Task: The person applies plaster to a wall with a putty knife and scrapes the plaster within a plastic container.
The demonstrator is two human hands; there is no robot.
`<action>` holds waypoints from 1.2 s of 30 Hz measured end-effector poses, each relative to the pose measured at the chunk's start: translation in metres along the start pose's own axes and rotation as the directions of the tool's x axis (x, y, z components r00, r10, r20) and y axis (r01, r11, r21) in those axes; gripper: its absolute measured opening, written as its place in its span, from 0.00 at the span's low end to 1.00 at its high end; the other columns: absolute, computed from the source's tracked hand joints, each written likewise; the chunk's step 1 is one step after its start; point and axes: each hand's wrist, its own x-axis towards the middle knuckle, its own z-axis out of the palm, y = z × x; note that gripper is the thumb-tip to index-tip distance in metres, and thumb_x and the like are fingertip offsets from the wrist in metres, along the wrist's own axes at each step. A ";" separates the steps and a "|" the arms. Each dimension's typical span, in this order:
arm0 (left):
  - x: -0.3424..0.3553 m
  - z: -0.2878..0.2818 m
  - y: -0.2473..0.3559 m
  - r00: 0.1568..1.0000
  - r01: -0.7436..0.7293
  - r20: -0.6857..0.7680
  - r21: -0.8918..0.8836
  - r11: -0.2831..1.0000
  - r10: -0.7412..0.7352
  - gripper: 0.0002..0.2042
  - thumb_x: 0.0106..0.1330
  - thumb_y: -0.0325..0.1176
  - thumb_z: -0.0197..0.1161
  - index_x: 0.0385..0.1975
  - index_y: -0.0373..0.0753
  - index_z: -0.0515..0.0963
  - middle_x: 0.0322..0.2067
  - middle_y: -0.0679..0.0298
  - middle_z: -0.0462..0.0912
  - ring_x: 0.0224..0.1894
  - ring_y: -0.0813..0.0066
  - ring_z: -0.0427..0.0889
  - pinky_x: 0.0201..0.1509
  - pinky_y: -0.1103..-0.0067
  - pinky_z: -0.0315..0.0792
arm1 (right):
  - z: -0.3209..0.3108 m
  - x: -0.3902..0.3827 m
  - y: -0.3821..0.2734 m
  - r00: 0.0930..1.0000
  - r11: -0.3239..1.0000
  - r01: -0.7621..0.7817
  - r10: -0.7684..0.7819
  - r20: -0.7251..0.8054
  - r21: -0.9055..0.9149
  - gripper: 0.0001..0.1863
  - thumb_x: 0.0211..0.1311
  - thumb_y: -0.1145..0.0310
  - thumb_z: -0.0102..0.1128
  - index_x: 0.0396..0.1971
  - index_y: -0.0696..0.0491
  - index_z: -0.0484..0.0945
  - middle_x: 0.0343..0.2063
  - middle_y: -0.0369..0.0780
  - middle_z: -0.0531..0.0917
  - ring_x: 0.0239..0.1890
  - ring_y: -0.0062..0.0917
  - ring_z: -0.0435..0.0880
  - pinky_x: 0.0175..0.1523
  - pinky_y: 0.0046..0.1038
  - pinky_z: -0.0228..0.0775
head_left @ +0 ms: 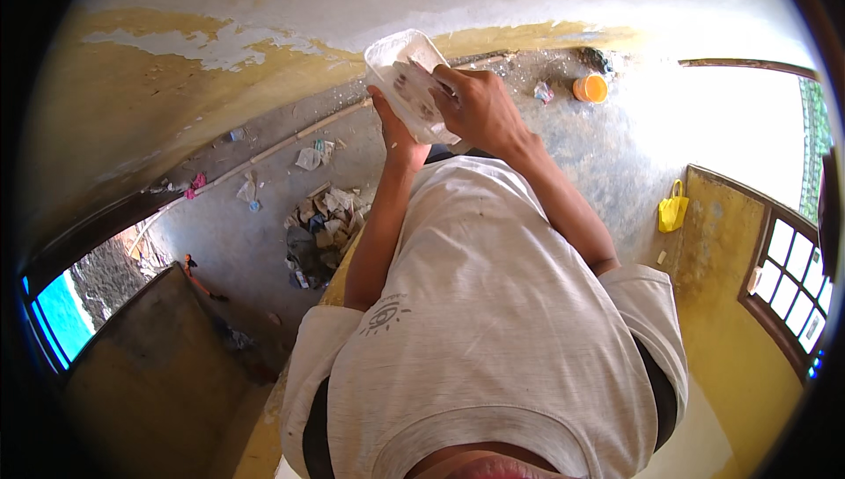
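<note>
My left hand (pixel 398 137) grips a translucent white plastic tub (pixel 387 55) from its left side and underneath, thumb along the rim. The tub is tilted, and whitish paste-like residue with darker patches coats its inside. Over the tub's right side, my right hand (pixel 489 114) is closed, its fingers reaching into the opening. A thin, pale, flat-edged piece shows at those fingertips against the tub's inside; its kind is too unclear to tell. Both hands are held out in front of my light grey shirt, close to the wall (pixel 290 34).
Peeling yellow and white paint covers the wall ahead. A long pale pole (pixel 290 143) lies along its foot. Litter (pixel 326 219) is heaped on the floor at left. An orange bucket (pixel 590 88) and a yellow bag (pixel 672 211) stand at right, near a bright doorway.
</note>
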 end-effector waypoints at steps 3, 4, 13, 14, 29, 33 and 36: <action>-0.011 0.008 0.005 1.000 -0.002 -0.009 -0.044 0.999 0.001 0.36 0.70 0.71 0.37 0.68 0.51 0.63 0.61 0.67 0.71 0.65 0.68 0.70 0.69 0.65 0.65 | -0.022 0.002 -0.019 0.996 0.992 -0.070 0.075 -0.040 0.103 0.07 0.58 0.73 0.59 0.37 0.57 0.78 0.22 0.50 0.82 0.23 0.47 0.81 0.31 0.43 0.73; -0.010 0.006 0.005 1.000 -0.005 -0.009 -0.043 0.999 0.005 0.36 0.70 0.71 0.37 0.68 0.51 0.63 0.61 0.67 0.71 0.65 0.68 0.70 0.69 0.65 0.65 | -0.018 0.002 -0.018 0.997 0.992 -0.067 0.071 -0.040 0.104 0.07 0.58 0.73 0.59 0.37 0.57 0.78 0.22 0.50 0.82 0.23 0.47 0.81 0.31 0.43 0.73; -0.011 0.003 0.004 0.998 -0.066 0.014 -0.017 0.998 0.066 0.39 0.68 0.72 0.38 0.68 0.48 0.62 0.62 0.65 0.71 0.64 0.66 0.70 0.67 0.65 0.67 | -0.013 0.002 -0.016 0.997 0.991 -0.071 0.072 -0.004 0.116 0.06 0.59 0.73 0.59 0.35 0.59 0.80 0.19 0.51 0.80 0.22 0.46 0.82 0.30 0.40 0.74; -0.011 0.003 0.004 0.996 -0.064 0.057 -0.016 0.998 0.065 0.39 0.68 0.73 0.38 0.69 0.48 0.62 0.62 0.65 0.71 0.64 0.66 0.70 0.67 0.65 0.67 | -0.009 0.001 -0.015 0.998 0.990 -0.063 0.061 0.019 0.123 0.07 0.59 0.74 0.59 0.36 0.59 0.80 0.20 0.51 0.81 0.22 0.46 0.82 0.30 0.40 0.74; -0.013 0.004 0.013 0.999 -0.039 0.008 -0.007 0.999 0.040 0.39 0.70 0.71 0.36 0.72 0.47 0.56 0.66 0.63 0.66 0.68 0.64 0.66 0.70 0.63 0.63 | -0.011 0.004 -0.016 0.993 0.991 -0.099 0.104 -0.053 0.086 0.06 0.62 0.72 0.60 0.35 0.58 0.81 0.21 0.50 0.82 0.21 0.41 0.83 0.28 0.37 0.73; -0.006 -0.004 0.010 0.999 -0.040 0.032 0.000 0.999 0.040 0.40 0.70 0.70 0.37 0.73 0.46 0.53 0.68 0.62 0.63 0.70 0.63 0.64 0.72 0.63 0.61 | -0.001 0.006 -0.010 0.997 0.996 -0.071 0.072 -0.009 0.051 0.06 0.62 0.72 0.61 0.34 0.59 0.80 0.20 0.51 0.81 0.22 0.43 0.83 0.29 0.36 0.74; -0.007 -0.004 0.009 0.995 -0.104 -0.008 0.034 0.994 0.104 0.44 0.66 0.76 0.37 0.71 0.46 0.57 0.66 0.61 0.66 0.68 0.64 0.67 0.71 0.64 0.64 | -0.022 0.009 -0.029 0.992 0.989 -0.113 0.117 -0.042 0.099 0.07 0.62 0.71 0.61 0.35 0.59 0.80 0.20 0.52 0.81 0.22 0.44 0.83 0.29 0.37 0.73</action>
